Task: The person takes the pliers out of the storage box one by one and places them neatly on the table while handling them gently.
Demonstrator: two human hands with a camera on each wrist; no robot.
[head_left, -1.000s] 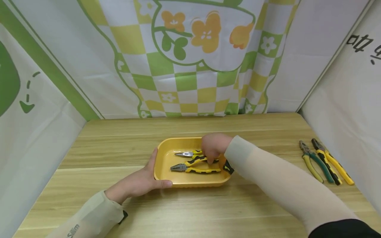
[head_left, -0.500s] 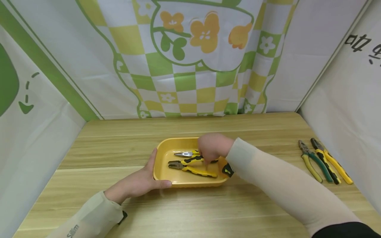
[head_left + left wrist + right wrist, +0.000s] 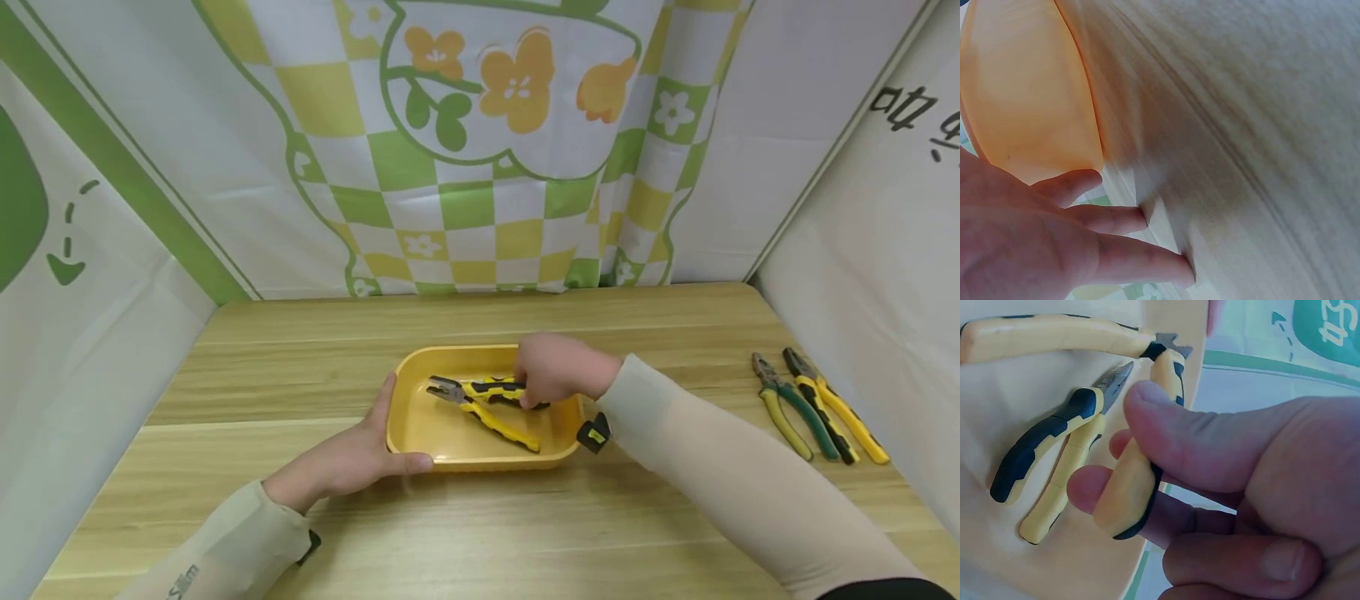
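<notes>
At the left end of the yellow tray [image 3: 450,454], my left hand [image 3: 352,457] touches its side. Its thumb lies along the near edge; the left wrist view shows fairly straight, spread fingers [image 3: 1141,259] reaching down to the tabletop. Inside the tray, my right hand [image 3: 558,367] pinches one handle of the yellow-and-black combination pliers [image 3: 501,427] between thumb and fingers. Those pliers are spread wide, their jaws pointing left. Long-nose pliers [image 3: 1060,456] lie beside them on the tray floor, mostly covered in the head view.
Green-and-yellow pliers [image 3: 795,408] and another yellow-and-black pair [image 3: 836,404] lie side by side at the table's right edge. A checked cloth [image 3: 495,208] hangs behind the wooden table [image 3: 300,358], and white fabric walls stand on both sides.
My right hand has moved the pinched handle toward the far side. The combination pliers have spread wider and their head has swung away from me. The left hand and tray stay in place.
</notes>
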